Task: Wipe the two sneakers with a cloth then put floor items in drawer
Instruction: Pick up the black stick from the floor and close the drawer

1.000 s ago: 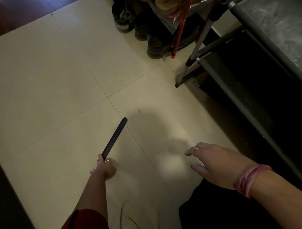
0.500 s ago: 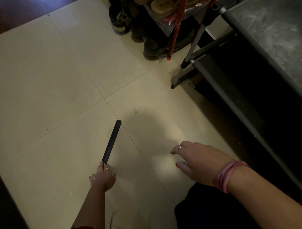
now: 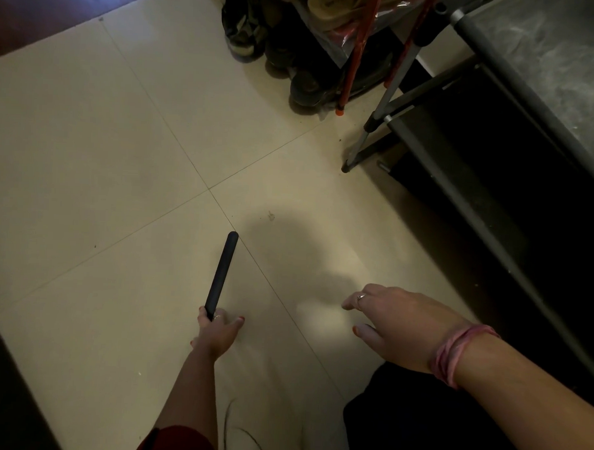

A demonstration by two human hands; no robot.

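Observation:
A slim black stick-like item (image 3: 222, 274) lies on the beige floor tiles, pointing away from me. My left hand (image 3: 218, 329) is down at its near end, fingers pinching that end against the floor. My right hand (image 3: 396, 321) hovers above the floor to the right, palm down, fingers loosely bent, holding nothing; a ring is on one finger and a pink band is on the wrist. No sneakers or cloth that I can pick out lie near my hands.
A shoe rack with dark shoes (image 3: 304, 80) and sandals (image 3: 330, 7) stands at the top. Red poles (image 3: 357, 48) lean there. A grey metal frame (image 3: 465, 183) with a dusty top (image 3: 557, 52) runs along the right, dark underneath.
My left hand has closed on the near end of the black stick, which has swung slightly toward upright in view. My right hand has drifted left and lower.

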